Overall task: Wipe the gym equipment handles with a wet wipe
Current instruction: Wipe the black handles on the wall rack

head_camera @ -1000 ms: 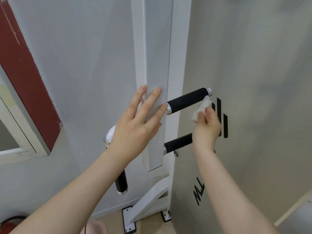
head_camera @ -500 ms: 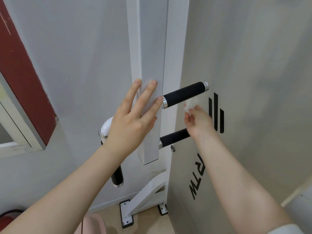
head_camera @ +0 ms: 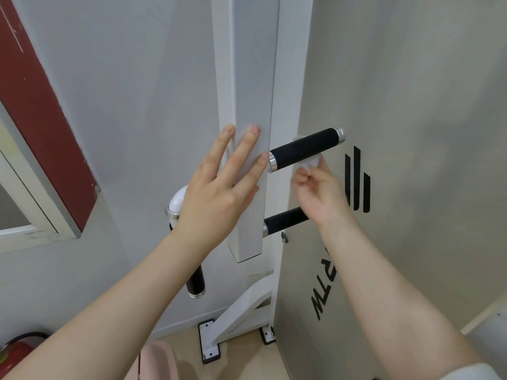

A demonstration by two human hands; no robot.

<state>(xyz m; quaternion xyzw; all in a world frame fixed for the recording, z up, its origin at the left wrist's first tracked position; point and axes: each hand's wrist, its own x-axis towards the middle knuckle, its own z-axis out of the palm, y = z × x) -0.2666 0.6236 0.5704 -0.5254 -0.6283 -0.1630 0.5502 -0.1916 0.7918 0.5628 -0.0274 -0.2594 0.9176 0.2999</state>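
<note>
A white metal post of the gym machine carries two black foam handles with chrome ends. The upper handle sticks out to the right; the lower handle is partly hidden behind my right hand. My right hand pinches a small white wet wipe just under the upper handle, touching its underside. My left hand lies flat on the post with fingers spread. A third black handle hangs lower left, partly behind my left arm.
A grey panel with black stripes and lettering stands close on the right. The machine's white base brackets are bolted to the floor. A red-framed window is on the left wall, and something red sits at the bottom left.
My right hand dropped from the upper handle's outer end and shifted left to under its middle, wipe still pinched. My left hand stayed flat on the post.
</note>
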